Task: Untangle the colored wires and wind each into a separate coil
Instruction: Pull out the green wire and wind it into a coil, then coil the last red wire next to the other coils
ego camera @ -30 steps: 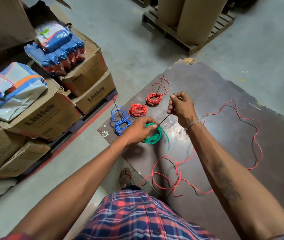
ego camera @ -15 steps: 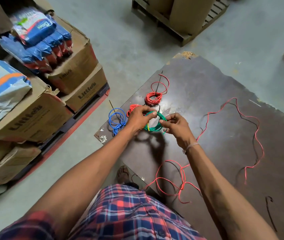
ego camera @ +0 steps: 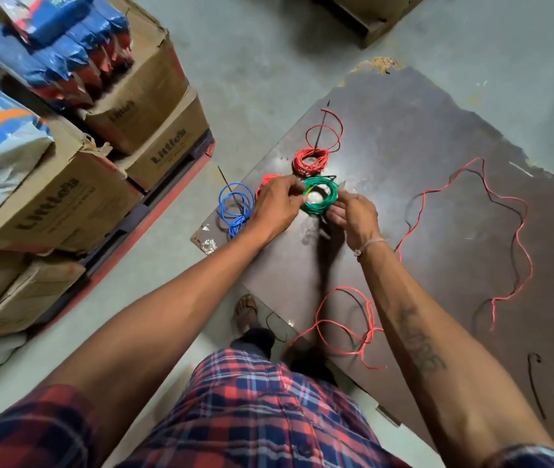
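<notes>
Left hand [ego camera: 277,206] pinching green coil [ego camera: 322,201] at its 9 o'clock edge; right hand [ego camera: 353,214] gripping coil at 4 o'clock. Coil hovering above dark board [ego camera: 420,157]. Red coil [ego camera: 311,162] lying at 12 o'clock of green coil; blue coil [ego camera: 235,207] lying at 9 o'clock. Loose red wire [ego camera: 518,238] sprawling at 3 o'clock.

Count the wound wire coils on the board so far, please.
4. Green coil held between both hands; red coil just beyond it; a second red coil mostly hidden behind the left hand; loose blue coil at the board's left edge.
</notes>
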Action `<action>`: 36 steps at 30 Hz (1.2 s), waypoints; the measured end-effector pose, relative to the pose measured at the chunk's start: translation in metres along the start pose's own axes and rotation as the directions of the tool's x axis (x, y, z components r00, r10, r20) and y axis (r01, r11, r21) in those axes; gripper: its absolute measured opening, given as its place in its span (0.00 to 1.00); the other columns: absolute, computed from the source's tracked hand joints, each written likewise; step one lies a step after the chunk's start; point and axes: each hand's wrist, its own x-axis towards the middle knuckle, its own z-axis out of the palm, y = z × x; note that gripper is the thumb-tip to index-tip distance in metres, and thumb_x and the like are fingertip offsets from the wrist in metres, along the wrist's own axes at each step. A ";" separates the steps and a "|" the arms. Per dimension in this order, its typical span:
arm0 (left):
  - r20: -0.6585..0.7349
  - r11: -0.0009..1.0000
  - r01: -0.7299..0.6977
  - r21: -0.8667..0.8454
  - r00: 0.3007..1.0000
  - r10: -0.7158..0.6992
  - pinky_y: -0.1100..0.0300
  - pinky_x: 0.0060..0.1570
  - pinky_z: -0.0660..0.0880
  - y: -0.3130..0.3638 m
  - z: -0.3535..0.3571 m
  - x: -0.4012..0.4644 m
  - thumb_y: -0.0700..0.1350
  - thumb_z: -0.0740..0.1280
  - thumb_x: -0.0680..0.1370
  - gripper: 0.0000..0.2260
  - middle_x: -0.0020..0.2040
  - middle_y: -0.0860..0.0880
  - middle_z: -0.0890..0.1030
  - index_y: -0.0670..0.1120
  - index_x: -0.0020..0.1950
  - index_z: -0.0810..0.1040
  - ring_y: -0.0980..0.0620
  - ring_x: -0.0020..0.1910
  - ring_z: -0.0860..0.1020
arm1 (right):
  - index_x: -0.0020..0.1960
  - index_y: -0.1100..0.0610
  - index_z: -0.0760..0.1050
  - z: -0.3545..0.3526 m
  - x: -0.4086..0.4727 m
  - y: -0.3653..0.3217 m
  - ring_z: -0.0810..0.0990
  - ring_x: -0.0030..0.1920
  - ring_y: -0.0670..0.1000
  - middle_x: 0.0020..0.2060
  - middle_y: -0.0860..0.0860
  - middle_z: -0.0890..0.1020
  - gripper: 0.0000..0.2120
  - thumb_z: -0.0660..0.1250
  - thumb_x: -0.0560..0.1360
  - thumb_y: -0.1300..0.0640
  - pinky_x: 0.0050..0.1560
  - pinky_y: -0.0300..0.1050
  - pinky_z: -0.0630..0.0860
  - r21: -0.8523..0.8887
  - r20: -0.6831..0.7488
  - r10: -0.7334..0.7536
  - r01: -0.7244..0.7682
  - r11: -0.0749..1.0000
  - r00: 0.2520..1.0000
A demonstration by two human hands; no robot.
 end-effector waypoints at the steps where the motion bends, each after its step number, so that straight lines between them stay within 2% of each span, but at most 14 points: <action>1: 0.012 1.000 -0.003 -0.023 1.000 0.003 0.57 0.47 0.76 -0.001 0.003 -0.005 0.43 0.73 0.75 0.06 0.46 0.48 0.85 0.45 0.51 0.84 0.51 0.46 0.82 | 0.60 0.62 0.76 -0.005 -0.004 0.001 0.83 0.45 0.54 0.47 0.58 0.81 0.12 0.67 0.82 0.55 0.46 0.44 0.83 0.029 0.022 0.012 -0.012 0.999 1.000; 3: 0.040 0.999 -0.007 -0.045 0.999 0.008 0.60 0.44 0.74 -0.002 0.011 -0.017 0.44 0.74 0.75 0.04 0.43 0.51 0.84 0.45 0.48 0.84 0.54 0.41 0.80 | 0.58 0.61 0.74 -0.019 -0.017 0.002 0.83 0.46 0.54 0.46 0.57 0.79 0.10 0.64 0.83 0.54 0.50 0.47 0.83 0.050 0.024 0.023 -0.024 0.998 0.999; 6: 0.094 0.998 0.007 -0.060 0.996 -0.001 0.69 0.39 0.70 -0.005 0.022 -0.040 0.44 0.74 0.76 0.03 0.39 0.55 0.82 0.47 0.45 0.83 0.64 0.35 0.77 | 0.48 0.58 0.72 -0.044 -0.043 0.014 0.77 0.32 0.47 0.37 0.54 0.75 0.06 0.62 0.83 0.60 0.30 0.38 0.78 -0.022 0.078 0.003 -0.002 1.000 0.997; 9: 0.190 0.991 0.085 -0.105 0.980 -0.064 0.65 0.36 0.74 -0.016 0.033 -0.067 0.44 0.74 0.77 0.05 0.34 0.53 0.82 0.46 0.42 0.81 0.65 0.30 0.77 | 0.50 0.62 0.76 -0.077 -0.068 0.038 0.77 0.31 0.46 0.38 0.56 0.80 0.02 0.66 0.81 0.66 0.30 0.35 0.72 -0.336 0.168 -0.084 0.137 0.932 0.982; 11: 0.239 0.985 0.130 -0.114 0.966 -0.100 0.58 0.37 0.77 -0.023 0.038 -0.091 0.46 0.73 0.77 0.06 0.36 0.48 0.84 0.47 0.41 0.81 0.59 0.30 0.78 | 0.48 0.65 0.79 -0.098 -0.086 0.056 0.77 0.32 0.42 0.39 0.56 0.82 0.03 0.68 0.78 0.69 0.34 0.35 0.74 -0.516 0.322 -0.122 0.282 0.809 0.939; 14: 0.272 0.978 0.198 -0.067 0.947 -0.173 0.59 0.35 0.75 -0.031 0.046 -0.129 0.46 0.73 0.77 0.08 0.35 0.49 0.84 0.48 0.39 0.81 0.60 0.28 0.76 | 0.45 0.65 0.82 -0.118 -0.110 0.077 0.76 0.31 0.37 0.36 0.52 0.83 0.01 0.72 0.75 0.68 0.38 0.31 0.72 -0.672 0.565 -0.083 0.516 0.531 0.821; 17: 0.304 0.949 0.311 -0.060 0.911 -0.279 0.50 0.36 0.79 -0.034 0.056 -0.166 0.45 0.72 0.78 0.10 0.32 0.47 0.83 0.44 0.38 0.82 0.53 0.29 0.79 | 0.43 0.58 0.83 -0.127 -0.119 0.099 0.82 0.38 0.51 0.38 0.53 0.85 0.02 0.76 0.72 0.61 0.39 0.42 0.71 -0.695 0.692 -0.089 0.694 0.189 0.717; 20: 0.294 0.921 0.384 0.065 0.875 -0.385 0.57 0.37 0.73 -0.037 0.068 -0.195 0.47 0.71 0.78 0.13 0.34 0.43 0.84 0.40 0.38 0.83 0.50 0.31 0.78 | 0.46 0.57 0.82 -0.134 -0.125 0.110 0.82 0.48 0.61 0.46 0.58 0.85 0.11 0.76 0.71 0.51 0.42 0.48 0.72 -0.706 0.708 -0.076 0.706 -0.054 0.702; 23: 0.199 0.845 0.465 0.266 0.831 -0.520 0.56 0.42 0.75 -0.040 0.085 -0.222 0.43 0.71 0.76 0.08 0.42 0.39 0.83 0.38 0.43 0.83 0.42 0.43 0.82 | 0.46 0.54 0.79 -0.143 -0.129 0.121 0.82 0.50 0.59 0.47 0.55 0.84 0.24 0.74 0.68 0.33 0.44 0.49 0.71 -0.674 0.730 -0.059 0.703 -0.227 0.681; 25: 0.176 0.823 0.483 0.298 0.820 -0.545 0.54 0.43 0.74 -0.046 0.104 -0.239 0.39 0.72 0.74 0.05 0.45 0.38 0.82 0.38 0.46 0.82 0.39 0.50 0.82 | 0.48 0.52 0.78 -0.150 -0.133 0.131 0.82 0.53 0.57 0.49 0.53 0.84 0.24 0.73 0.69 0.31 0.50 0.50 0.70 -0.627 0.754 -0.038 0.701 -0.341 0.656; 27: 0.130 0.820 0.519 0.241 0.820 -0.557 0.55 0.46 0.73 -0.049 0.124 -0.253 0.40 0.75 0.73 0.11 0.51 0.40 0.82 0.40 0.53 0.81 0.41 0.53 0.81 | 0.50 0.51 0.79 -0.157 -0.137 0.140 0.82 0.55 0.57 0.50 0.52 0.84 0.15 0.71 0.73 0.40 0.54 0.51 0.68 -0.599 0.768 -0.020 0.706 -0.379 0.640; 29: 0.058 0.831 0.547 0.099 0.831 -0.553 0.58 0.43 0.71 -0.051 0.140 -0.261 0.42 0.75 0.74 0.07 0.47 0.43 0.82 0.44 0.50 0.81 0.42 0.52 0.81 | 0.49 0.52 0.80 -0.165 -0.138 0.145 0.82 0.54 0.58 0.49 0.52 0.85 0.09 0.68 0.76 0.47 0.55 0.51 0.68 -0.617 0.760 -0.043 0.698 -0.364 0.649; 32: -0.013 0.833 0.553 -0.008 0.833 -0.553 0.59 0.39 0.69 -0.055 0.154 -0.267 0.44 0.71 0.77 0.08 0.39 0.48 0.79 0.49 0.40 0.76 0.42 0.49 0.81 | 0.49 0.53 0.81 -0.179 -0.138 0.143 0.82 0.54 0.59 0.48 0.53 0.86 0.08 0.68 0.77 0.49 0.54 0.49 0.70 -0.709 0.697 -0.141 0.648 -0.279 0.703; 36: -0.004 0.894 0.447 -0.031 0.894 -0.447 0.57 0.44 0.73 -0.036 0.129 -0.279 0.46 0.70 0.79 0.06 0.40 0.51 0.84 0.48 0.43 0.79 0.49 0.42 0.81 | 0.49 0.54 0.82 -0.197 -0.133 0.129 0.83 0.53 0.61 0.47 0.56 0.86 0.08 0.70 0.75 0.50 0.49 0.50 0.74 -0.774 0.632 -0.224 0.596 -0.213 0.742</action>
